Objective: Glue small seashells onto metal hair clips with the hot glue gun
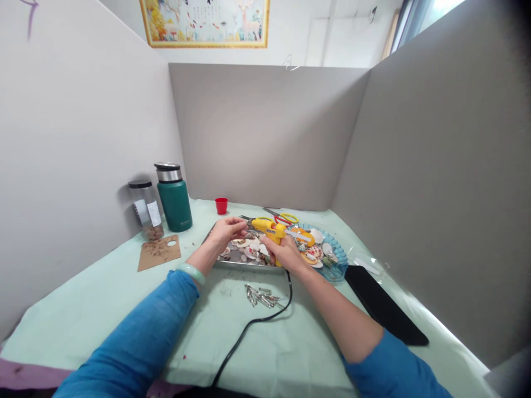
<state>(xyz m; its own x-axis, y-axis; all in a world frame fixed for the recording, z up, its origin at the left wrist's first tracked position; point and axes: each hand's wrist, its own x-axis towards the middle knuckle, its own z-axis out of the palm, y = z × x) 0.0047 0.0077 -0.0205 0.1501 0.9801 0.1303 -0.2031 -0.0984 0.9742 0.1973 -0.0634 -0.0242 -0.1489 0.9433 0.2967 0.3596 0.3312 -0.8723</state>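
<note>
My right hand (286,251) is wrapped round the handle of a yellow hot glue gun (265,226), whose nozzle points left. A pale glue stick (297,235) sticks out of its rear end. Close to the nozzle is my left hand (229,229), with thumb and fingers pinched together; whatever is between them is too small to make out. Beneath both hands lies a metal tray (244,266) holding many seashells (251,250). A blue scalloped plate (342,265) with more shells and orange pieces stands to the right, partly behind my right hand.
Silver metal clips (263,297) lie in front of the tray, beside the gun's black cord (249,326). Scissors (288,218) and a red cup (221,206) stand behind. At left are a green bottle (175,204), a jar (146,213) and a brown board (155,257); a black slab (384,307) lies right.
</note>
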